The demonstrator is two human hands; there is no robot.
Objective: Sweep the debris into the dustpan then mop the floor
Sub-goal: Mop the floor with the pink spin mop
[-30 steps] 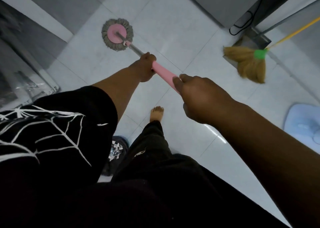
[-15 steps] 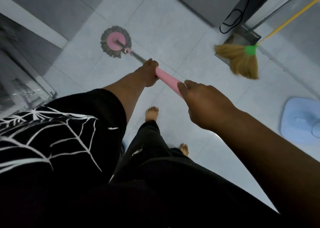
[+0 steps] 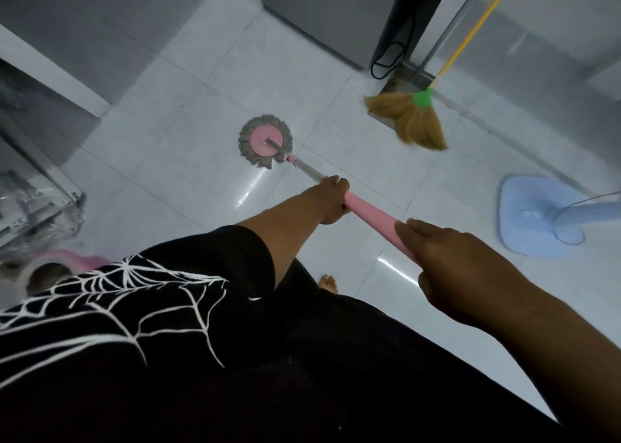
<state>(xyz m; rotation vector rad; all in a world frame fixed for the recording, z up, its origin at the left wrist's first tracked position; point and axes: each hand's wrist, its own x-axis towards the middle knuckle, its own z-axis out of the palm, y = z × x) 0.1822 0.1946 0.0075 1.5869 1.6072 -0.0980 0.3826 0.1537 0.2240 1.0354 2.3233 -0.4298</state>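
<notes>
- The right hand (image 3: 460, 267) is clenched round the near end of the mop handle (image 3: 373, 220). A bare foot (image 3: 328, 283) stands on the floor (image 3: 188, 160) just below it, and glossy streaks there suggest wet tile, so a slip looks like the nearest risk.
- Low at the left a pink object (image 3: 80, 261) is half hidden by the black sleeve; I cannot tell what it is.
- The left hand (image 3: 331, 200) grasps the handle further down, where the pink sleeve meets the metal shaft.
- The mop head (image 3: 265, 145) lies flat on open tile, well apart from the walls.
- The blue fan base (image 3: 524, 207) sits near on the right — a wide stroke could knock it.
- The broom (image 3: 416, 123) leans by the door frame, bristles on the floor; a bump would probably topple it.
- A black cable (image 3: 383, 62) loops down beside the grey cabinet — wet strands should stay clear of it.
</notes>
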